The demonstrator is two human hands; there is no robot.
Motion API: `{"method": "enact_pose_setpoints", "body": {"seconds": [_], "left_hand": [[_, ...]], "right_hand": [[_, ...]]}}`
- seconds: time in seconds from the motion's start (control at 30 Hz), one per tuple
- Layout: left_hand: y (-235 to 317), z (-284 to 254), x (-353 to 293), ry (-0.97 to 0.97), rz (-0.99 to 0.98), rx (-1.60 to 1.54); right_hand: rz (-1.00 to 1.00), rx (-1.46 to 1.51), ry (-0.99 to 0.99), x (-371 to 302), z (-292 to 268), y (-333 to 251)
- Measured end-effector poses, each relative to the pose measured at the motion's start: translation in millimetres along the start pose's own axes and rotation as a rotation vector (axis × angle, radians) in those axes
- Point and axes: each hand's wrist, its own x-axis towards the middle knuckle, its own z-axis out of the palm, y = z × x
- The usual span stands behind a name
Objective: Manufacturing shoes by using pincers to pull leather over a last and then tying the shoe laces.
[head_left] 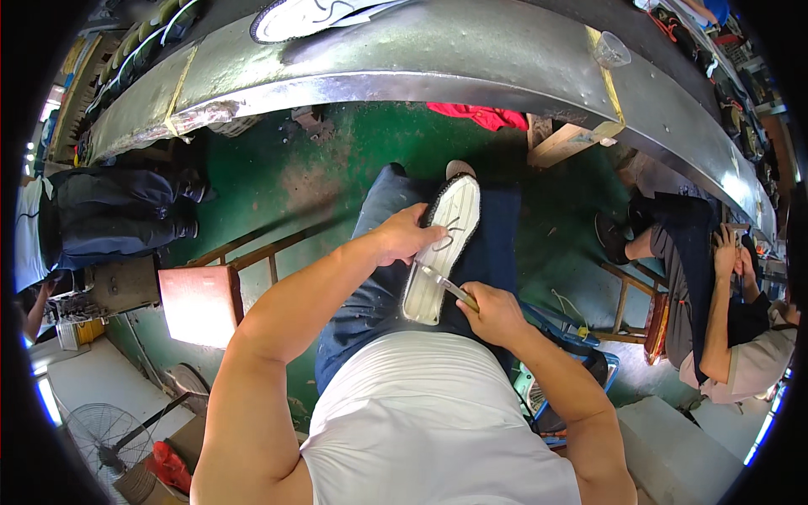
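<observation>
A shoe (459, 206) lies sole-up across my lap, its white ribbed bottom edged by a dark upper and marked with black curved lines. My left hand (410, 235) grips its left side, the thumb pressed on the white bottom. In my right hand (492, 313) is a slim metal hand tool that looks like pincers (449, 288). The tool's silver tip reaches the left edge of the shoe's bottom, just below my left fingers. Whether its jaws are parted is too small to tell.
A metal-sided conveyor bench (337, 88) curves across the front, carrying another white-bottomed shoe (303, 18) and a clear plastic cup (612, 50). A brown stool (202, 303) and fan (105, 446) stand left. Red cloth (480, 114) lies beneath the bench. People sit on both sides.
</observation>
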Motion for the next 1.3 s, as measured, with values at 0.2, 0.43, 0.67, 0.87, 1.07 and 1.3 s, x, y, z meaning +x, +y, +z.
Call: {"method": "enact_pose_setpoints", "body": {"seconds": [0.2,0.43,0.67,0.87,1.07,1.3], "left_hand": [[16.4,8.6,-8.4,-0.019,-0.007,0.126],[9.2,9.4,-8.4,0.017,0.022,0.134],[0.3,8.5,-9.0,0.014,0.065,0.214],[-19.0,34.8,-31.9,-0.241,0.310,-0.133],[-49.6,62.0,-14.2,0.062,0.306,0.026],[-80.7,70.2,-42.0,0.201,0.527,0.431]], "right_hand": [[-0.128,-0.274,0.000,-19.0,-27.7,-17.8],[0.022,-0.395,-0.266,6.6,-48.9,-35.9],[0.041,-0.069,0.041,-32.4,-10.6,0.4],[0.149,-0.081,-0.024,-53.5,-5.5,6.1],[0.092,-0.374,-0.100,-77.2,-4.9,-1.2],[0.282,0.370,-0.632,-51.9,-44.1,36.0]]}}
